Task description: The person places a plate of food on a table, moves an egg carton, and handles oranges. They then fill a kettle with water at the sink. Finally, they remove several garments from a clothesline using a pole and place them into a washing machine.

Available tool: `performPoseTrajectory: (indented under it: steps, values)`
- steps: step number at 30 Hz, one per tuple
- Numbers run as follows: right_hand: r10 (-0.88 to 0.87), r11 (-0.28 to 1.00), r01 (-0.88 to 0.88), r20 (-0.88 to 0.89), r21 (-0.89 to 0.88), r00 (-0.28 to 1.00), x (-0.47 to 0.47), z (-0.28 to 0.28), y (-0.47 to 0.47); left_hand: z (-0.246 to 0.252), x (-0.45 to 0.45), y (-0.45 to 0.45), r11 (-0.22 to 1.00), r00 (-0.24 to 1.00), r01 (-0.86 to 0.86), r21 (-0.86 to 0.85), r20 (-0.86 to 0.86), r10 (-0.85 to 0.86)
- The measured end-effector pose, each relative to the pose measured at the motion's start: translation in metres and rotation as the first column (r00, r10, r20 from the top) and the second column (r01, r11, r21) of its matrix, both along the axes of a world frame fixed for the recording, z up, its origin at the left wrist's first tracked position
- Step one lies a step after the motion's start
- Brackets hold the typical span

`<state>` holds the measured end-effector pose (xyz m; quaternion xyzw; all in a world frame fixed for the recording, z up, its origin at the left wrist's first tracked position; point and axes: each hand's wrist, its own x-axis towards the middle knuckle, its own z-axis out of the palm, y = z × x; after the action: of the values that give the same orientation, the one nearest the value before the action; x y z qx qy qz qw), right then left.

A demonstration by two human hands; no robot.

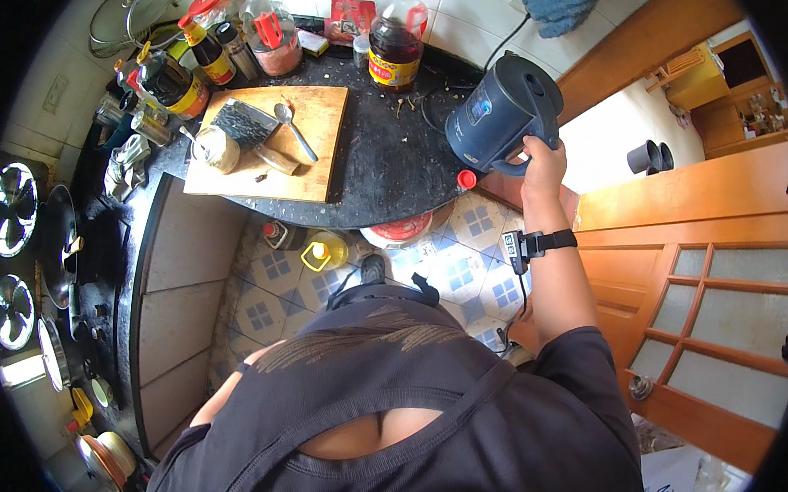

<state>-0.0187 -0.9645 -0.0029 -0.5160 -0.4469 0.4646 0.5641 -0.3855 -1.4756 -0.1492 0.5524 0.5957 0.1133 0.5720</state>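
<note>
My right hand [544, 164] grips the handle of a dark blue electric kettle [484, 120] at the right end of the black countertop [378, 165]. The kettle's lid is down; whether its bottom touches the counter I cannot tell. A small red cap [466, 179] lies at the counter edge just below it. My left hand is out of view, with only part of that arm showing beside my body. Farther left, a wooden cutting board [318, 155] bears a cleaver [243, 122], a metal spoon [297, 134] and an open glass jar [217, 151] with a utensil standing in it.
A large oil bottle [396, 45] and several sauce bottles [175, 91] line the wall. At the far left is a gas stove with a wok [58, 245]. Below the counter, a yellow oil jug [327, 249] stands on the tiles. A wooden door [623, 275] is at the right.
</note>
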Motion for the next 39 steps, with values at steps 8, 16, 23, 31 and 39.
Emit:
performPoseTrajectory:
  steps: [8,16,23,31,39]
  values:
    - [-0.004,0.994,0.018,0.132,-0.106,0.991,-0.02,-0.034,0.027,0.029,-0.003,0.115,0.967,0.971,-0.167,-0.195,0.136,0.195]
    - [0.015,0.999,0.0,0.392,-0.04,0.92,-0.012,-0.044,0.027,0.041,0.015,0.151,0.859,0.875,-0.307,-0.411,0.233,0.424]
    - [0.426,0.899,-0.42,0.023,-0.121,0.905,0.018,-0.02,0.025,0.061,0.043,0.165,0.808,0.752,-0.302,-0.506,0.395,0.528]
    - [0.324,0.919,-0.284,0.114,-0.274,0.939,0.041,-0.069,0.027,0.039,0.07,0.207,0.805,0.894,-0.136,-0.578,0.278,0.35]
    - [0.725,-0.039,-0.114,-0.106,-0.993,0.68,0.249,-0.204,-0.165,0.001,0.136,0.283,0.624,0.931,-0.094,-0.776,0.153,0.33]
